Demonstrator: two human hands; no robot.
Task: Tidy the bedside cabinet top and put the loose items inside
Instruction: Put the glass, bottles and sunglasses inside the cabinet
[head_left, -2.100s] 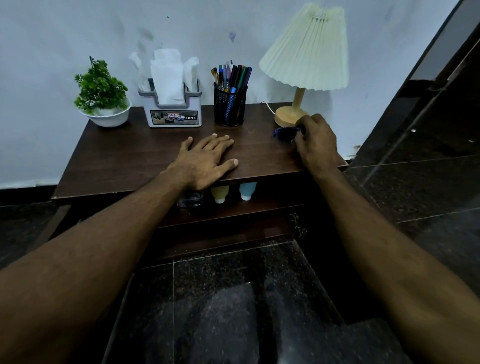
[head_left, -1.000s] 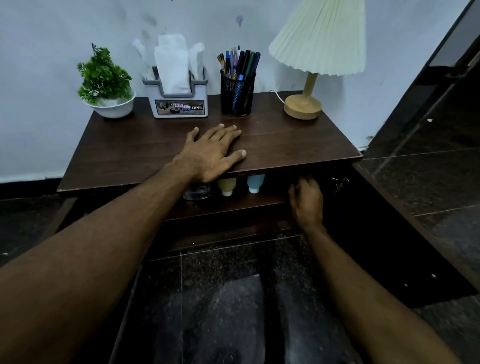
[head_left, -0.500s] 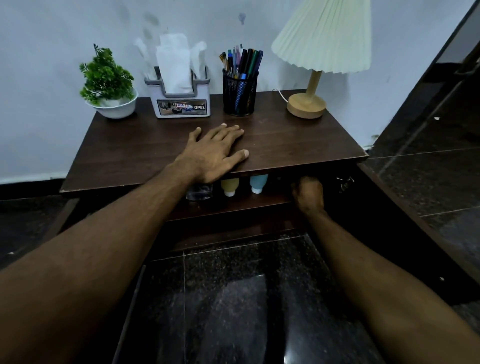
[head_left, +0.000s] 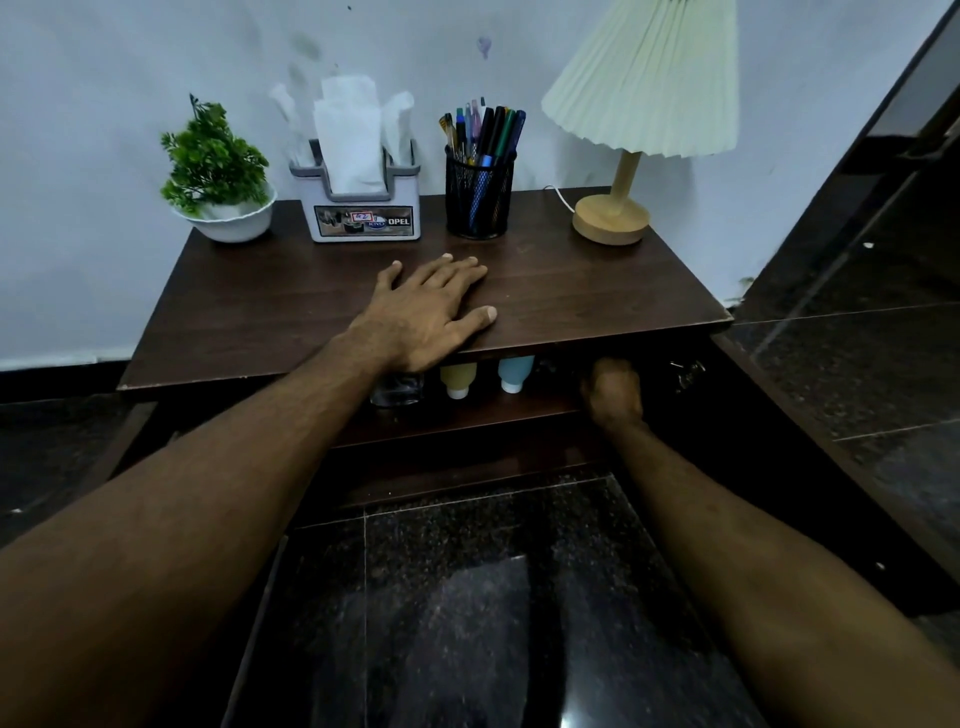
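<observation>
My left hand (head_left: 431, 317) lies flat, fingers straight, on the dark wooden cabinet top (head_left: 597, 291) near its front edge. My right hand (head_left: 613, 392) reaches into the open cabinet, just above the inner shelf (head_left: 467, 418). Its fingers are curled away into the dark, so what they hold is hidden. On the shelf to its left stand a clear glass (head_left: 397, 392), a yellow tube (head_left: 458, 379) and a blue tube (head_left: 514, 371), caps down.
Along the back of the top stand a potted plant (head_left: 215, 166), a tissue holder (head_left: 363, 208), a mesh pen cup (head_left: 478, 192) and a lamp (head_left: 623, 208). The open cabinet door (head_left: 831, 441) juts out on the right. The floor is dark tile.
My right hand left the lamp base with a dark item, dropped below the top and moved into the cabinet. The left hand has stayed flat on the top.
</observation>
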